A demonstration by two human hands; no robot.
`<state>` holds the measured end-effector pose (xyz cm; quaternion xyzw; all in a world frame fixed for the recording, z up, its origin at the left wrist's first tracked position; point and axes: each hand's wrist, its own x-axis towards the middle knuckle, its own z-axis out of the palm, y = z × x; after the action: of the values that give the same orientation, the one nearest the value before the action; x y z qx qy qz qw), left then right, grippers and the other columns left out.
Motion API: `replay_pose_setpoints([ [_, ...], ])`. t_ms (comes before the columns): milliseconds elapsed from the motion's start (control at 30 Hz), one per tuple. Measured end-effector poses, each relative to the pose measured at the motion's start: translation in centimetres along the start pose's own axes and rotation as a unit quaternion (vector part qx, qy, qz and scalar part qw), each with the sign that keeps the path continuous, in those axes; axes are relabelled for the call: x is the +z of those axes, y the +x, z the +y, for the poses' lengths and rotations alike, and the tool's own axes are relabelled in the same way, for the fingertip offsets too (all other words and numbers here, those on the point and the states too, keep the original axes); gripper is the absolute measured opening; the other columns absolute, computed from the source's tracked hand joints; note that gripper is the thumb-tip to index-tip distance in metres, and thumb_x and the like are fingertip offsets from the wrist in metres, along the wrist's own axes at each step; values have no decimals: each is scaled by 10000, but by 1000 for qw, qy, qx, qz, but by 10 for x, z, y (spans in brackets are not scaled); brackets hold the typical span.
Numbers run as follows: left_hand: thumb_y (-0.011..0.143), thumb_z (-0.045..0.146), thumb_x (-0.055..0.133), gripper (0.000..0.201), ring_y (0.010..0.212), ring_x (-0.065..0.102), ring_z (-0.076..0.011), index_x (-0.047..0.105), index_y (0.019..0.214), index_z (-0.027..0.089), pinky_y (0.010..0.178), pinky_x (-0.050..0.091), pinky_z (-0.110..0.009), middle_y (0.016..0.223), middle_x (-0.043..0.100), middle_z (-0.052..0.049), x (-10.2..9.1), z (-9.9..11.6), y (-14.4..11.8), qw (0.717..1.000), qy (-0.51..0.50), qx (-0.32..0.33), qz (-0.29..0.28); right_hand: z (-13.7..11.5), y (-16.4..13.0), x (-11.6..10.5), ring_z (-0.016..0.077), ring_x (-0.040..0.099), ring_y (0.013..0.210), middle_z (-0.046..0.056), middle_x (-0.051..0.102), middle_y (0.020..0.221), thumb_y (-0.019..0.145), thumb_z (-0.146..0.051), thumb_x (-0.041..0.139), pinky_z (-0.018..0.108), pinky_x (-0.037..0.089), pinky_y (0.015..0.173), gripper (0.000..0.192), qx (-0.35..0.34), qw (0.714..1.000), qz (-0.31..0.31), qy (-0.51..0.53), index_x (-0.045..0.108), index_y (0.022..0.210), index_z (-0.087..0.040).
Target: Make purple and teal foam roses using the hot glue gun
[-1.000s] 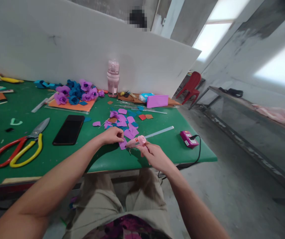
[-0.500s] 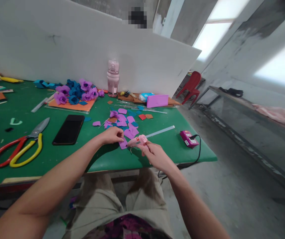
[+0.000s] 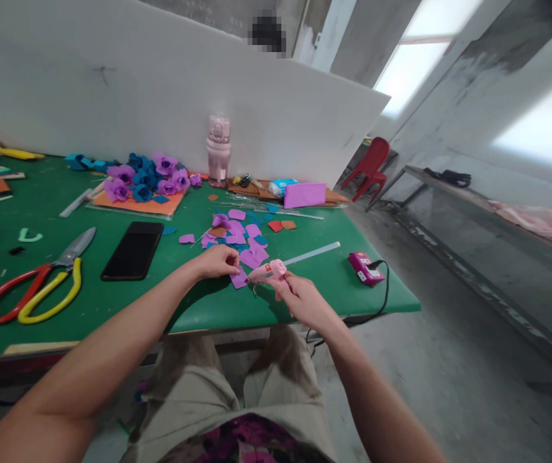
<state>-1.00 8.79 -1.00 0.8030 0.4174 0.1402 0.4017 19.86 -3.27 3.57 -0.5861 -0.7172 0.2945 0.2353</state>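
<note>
My left hand (image 3: 218,262) pinches a purple paper petal (image 3: 239,279) near the front of the green table. My right hand (image 3: 300,296) is wrapped round a pink hot glue gun (image 3: 269,271), its nozzle at the petal's right edge. A long clear glue stick (image 3: 313,253) juts out of the gun's back toward the right. Just beyond my hands lies a loose pile of purple petals (image 3: 253,255), with blue and brown pieces mixed in.
Red-and-yellow-handled scissors (image 3: 66,270) and a black phone (image 3: 132,251) lie to the left. Purple and blue paper flowers (image 3: 145,179) rest on orange sheets behind. A pink bottle (image 3: 219,151) stands by the white board (image 3: 160,96). At right is a magenta power socket (image 3: 366,269) with a black cord.
Almost nothing differs. The glue gun and its stick have shifted very slightly; both hands keep their hold in nearly the same place.
</note>
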Motion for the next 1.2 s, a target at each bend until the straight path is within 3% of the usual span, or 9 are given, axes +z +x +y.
replay_pose_setpoints([
  [633, 601, 319, 609, 171, 526, 459, -109, 570, 607, 153, 502, 307, -211, 525, 532, 32, 1, -3, 2, 1000, 8, 9, 2, 4, 2, 3, 134, 546, 630, 39, 623, 756, 903, -365, 382, 225, 367, 610, 328, -31, 999, 24, -30, 617, 801, -160],
  [1200, 606, 310, 602, 163, 524, 462, -107, 562, 601, 152, 499, 320, -207, 536, 546, 27, 1, -2, 1, 1000, 3, 11, 1, -5, -3, 0, 129, 537, 601, 22, 594, 648, 894, -360, 401, 218, 356, 572, 324, -9, 999, 13, -33, 599, 735, -158],
])
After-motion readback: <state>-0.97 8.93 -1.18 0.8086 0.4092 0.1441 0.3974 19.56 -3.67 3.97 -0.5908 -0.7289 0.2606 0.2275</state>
